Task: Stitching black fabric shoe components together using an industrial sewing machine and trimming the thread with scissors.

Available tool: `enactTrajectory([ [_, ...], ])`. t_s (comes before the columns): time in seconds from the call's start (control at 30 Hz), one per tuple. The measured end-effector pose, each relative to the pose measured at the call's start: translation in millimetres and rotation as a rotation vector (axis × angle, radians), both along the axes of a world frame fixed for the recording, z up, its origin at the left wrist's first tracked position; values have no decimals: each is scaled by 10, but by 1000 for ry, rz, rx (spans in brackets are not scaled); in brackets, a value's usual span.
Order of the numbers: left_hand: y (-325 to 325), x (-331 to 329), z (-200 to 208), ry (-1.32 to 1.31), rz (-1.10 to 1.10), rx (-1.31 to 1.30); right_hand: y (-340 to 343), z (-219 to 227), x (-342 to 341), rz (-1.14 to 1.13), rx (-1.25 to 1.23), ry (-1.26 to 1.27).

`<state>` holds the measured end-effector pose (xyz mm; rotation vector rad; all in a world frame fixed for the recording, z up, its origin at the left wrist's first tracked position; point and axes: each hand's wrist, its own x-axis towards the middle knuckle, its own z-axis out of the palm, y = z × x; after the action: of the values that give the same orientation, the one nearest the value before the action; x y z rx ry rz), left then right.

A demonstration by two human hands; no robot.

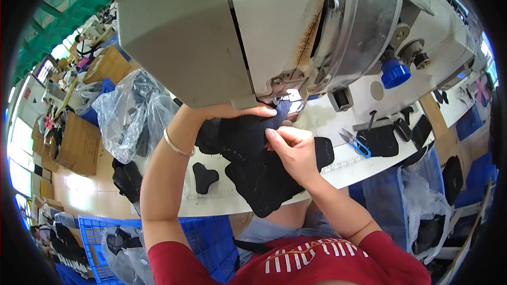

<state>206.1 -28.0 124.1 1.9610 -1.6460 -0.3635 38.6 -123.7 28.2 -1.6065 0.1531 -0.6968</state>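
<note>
A large black fabric piece [253, 142] lies on the white sewing table, its far edge under the sewing machine's head [282, 87]. My left hand [237, 111] lies along the far side of this fabric with fingers stretched flat, partly hidden by the machine housing. Thumb and fingers of my right hand [293, 150] pinch the fabric's right edge, close to a dark blue strip [282, 110] by the needle area. The near part of the fabric hangs over the table's front edge. A small black cut piece [204, 178] rests apart on the left.
Blue-handled thread snips [356, 143] and black pieces [378, 141] lie on the right of the table. Clear plastic bags [132, 113] bulge at the left. Blue crates [208, 237] stand below the table edge, and a cardboard box [76, 145] sits farther left.
</note>
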Motion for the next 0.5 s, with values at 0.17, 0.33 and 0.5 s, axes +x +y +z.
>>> enactTrajectory([
  [0.17,-33,134,-23,435,-101,-40,3,52,-27,-6,-6,31],
  [0.33,2,333,-285,1059,-358,-292,60,63,-26,-90,-93,25],
  [0.5,-2,278,-308,111,-387,-401,19,22,-10,-78,-72,-10],
])
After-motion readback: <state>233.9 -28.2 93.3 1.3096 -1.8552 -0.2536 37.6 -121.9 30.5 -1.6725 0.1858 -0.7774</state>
